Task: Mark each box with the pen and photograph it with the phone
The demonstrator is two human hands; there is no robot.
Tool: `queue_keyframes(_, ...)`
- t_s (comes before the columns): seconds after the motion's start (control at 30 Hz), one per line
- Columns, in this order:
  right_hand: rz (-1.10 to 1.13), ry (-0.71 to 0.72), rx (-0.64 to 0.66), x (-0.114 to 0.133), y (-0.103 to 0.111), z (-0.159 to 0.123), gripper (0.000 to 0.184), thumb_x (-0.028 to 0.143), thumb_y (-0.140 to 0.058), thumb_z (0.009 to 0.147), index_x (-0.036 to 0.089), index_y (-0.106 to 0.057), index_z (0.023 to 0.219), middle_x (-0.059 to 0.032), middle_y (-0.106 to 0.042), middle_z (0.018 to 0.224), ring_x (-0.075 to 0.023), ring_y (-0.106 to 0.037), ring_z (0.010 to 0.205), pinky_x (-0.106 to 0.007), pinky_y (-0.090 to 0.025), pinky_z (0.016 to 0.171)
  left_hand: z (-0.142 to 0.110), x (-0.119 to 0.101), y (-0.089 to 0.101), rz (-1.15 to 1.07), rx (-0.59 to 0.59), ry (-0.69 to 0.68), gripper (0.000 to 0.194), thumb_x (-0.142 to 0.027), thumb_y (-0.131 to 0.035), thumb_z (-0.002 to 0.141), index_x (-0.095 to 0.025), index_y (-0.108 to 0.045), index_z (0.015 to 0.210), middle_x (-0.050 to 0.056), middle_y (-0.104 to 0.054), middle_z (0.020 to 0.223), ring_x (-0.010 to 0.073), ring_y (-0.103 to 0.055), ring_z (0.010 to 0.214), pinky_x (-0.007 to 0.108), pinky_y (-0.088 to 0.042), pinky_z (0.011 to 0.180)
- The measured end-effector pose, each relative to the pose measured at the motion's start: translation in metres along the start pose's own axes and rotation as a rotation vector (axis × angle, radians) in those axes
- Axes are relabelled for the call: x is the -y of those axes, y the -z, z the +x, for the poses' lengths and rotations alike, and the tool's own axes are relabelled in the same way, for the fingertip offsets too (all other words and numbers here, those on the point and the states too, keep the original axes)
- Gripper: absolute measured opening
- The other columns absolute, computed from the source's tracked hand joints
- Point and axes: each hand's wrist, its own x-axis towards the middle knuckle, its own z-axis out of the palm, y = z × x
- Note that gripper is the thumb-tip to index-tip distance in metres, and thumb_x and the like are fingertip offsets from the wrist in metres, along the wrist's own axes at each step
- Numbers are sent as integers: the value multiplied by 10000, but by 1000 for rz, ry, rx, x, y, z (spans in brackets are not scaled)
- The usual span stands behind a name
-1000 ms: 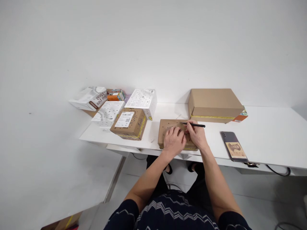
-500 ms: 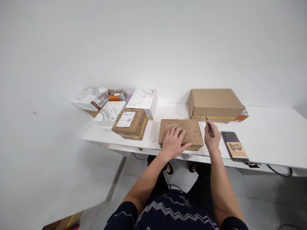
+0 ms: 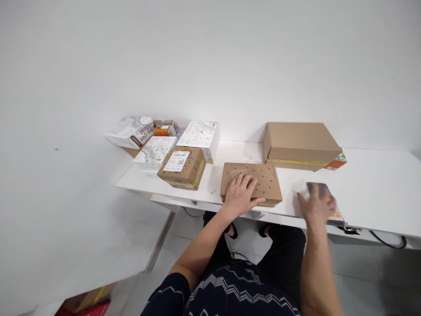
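Note:
My left hand [image 3: 240, 195] rests with spread fingers on top of a brown cardboard box [image 3: 268, 177] dotted with small dark marks, near the front edge of the table. Yellow tape shows low on that box. My right hand [image 3: 316, 206] is over a dark smartphone [image 3: 336, 215], its fingers apart and somewhat blurred by motion. Whether it touches the phone I cannot tell. No pen shows in it; the palm side is hidden.
Behind stands a larger brown box [image 3: 302, 136], with an orange carton [image 3: 335, 162] at its right end. Leftward are a labelled brown box [image 3: 194, 164], white dotted boxes [image 3: 201, 134] and a "Super Meal" package [image 3: 131, 131]. A metal clip [image 3: 350, 229] sits on the white table's [image 3: 378, 188] front edge.
My right hand has moved right from beside the dotted box to over the smartphone, and its fingers have opened. The pen it held is out of sight. My left hand stays on the box.

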Motion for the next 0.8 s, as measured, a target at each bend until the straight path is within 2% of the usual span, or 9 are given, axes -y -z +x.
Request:
queue_keyframes(0.1,-17,-269,123,-36,17,7,900,684,-617,680,204,-421,1415,-275,-374,1442,-522,-344,1278,-672,-316,949,0,0,0,-6,-15,-3,627,-634,-509,847,-191,-534,1291,125,-569,1287,310,-470,1255,457,-397,1062)
queue_keyframes(0.17,-39,-296,239,-46,26,10,877,699,-587,689,191,-452,1391,-276,-441,1387,-515,-381,1257,-663,-330,946,0,0,0,-8,-22,-7,629,-634,-499,852,-184,-533,1291,129,-569,1285,314,-469,1259,462,-393,1066)
queue_keyframes(0.27,-87,-265,308,-39,37,10,839,672,-529,745,169,-439,1411,-269,-478,1356,-492,-412,1247,-645,-370,932,-1,0,-1,-11,-26,-9,629,-639,-470,863,-174,-540,1280,131,-569,1289,324,-457,1270,465,-382,1075)
queue_keyframes(0.4,-71,-316,323,-24,43,1,934,657,-565,723,111,-384,1458,-296,-510,1315,-483,-450,1239,-617,-383,962,-1,0,-1,-13,-40,-5,632,-642,-492,851,-168,-546,1266,131,-574,1283,326,-468,1257,462,-391,1062)
queue_keyframes(0.5,234,-375,359,-29,46,-11,997,616,-646,668,84,-372,1465,-245,-603,1217,-406,-563,1154,-541,-422,983,-2,0,-2,-18,-47,-13,615,-636,-517,841,-189,-548,1262,131,-574,1283,319,-476,1255,464,-405,1045)
queue_keyframes(0.57,578,-430,385,-33,51,-21,1000,594,-699,623,118,-402,1451,-180,-656,1134,-333,-642,1024,-468,-500,906,-2,1,-2,-17,-55,-16,605,-634,-523,838,-194,-554,1252,131,-576,1277,320,-476,1257,469,-399,1052)
queue_keyframes(0.63,918,-440,422,-31,59,-32,915,585,-710,611,174,-478,1394,-136,-679,1082,-287,-673,925,-419,-548,810,-2,0,-2,-17,-62,-13,600,-632,-525,838,-192,-559,1243,130,-579,1269,320,-476,1257,471,-390,1063)
queue_keyframes(0.73,1306,-352,503,-11,76,-48,774,661,-593,677,216,-548,1309,-155,-679,1095,-303,-682,915,-453,-567,753,-2,0,-2,-21,-63,-13,596,-633,-524,837,-193,-563,1236,130,-580,1268,322,-473,1258,471,-388,1066)
queue_keyframes(0.8,1473,-280,586,12,86,-57,780,739,-453,723,239,-537,1316,-178,-664,1143,-330,-679,938,-499,-567,729,-2,0,-1,-22,-60,-16,594,-629,-523,839,-189,-565,1235,133,-576,1276,326,-470,1262,471,-384,1070)
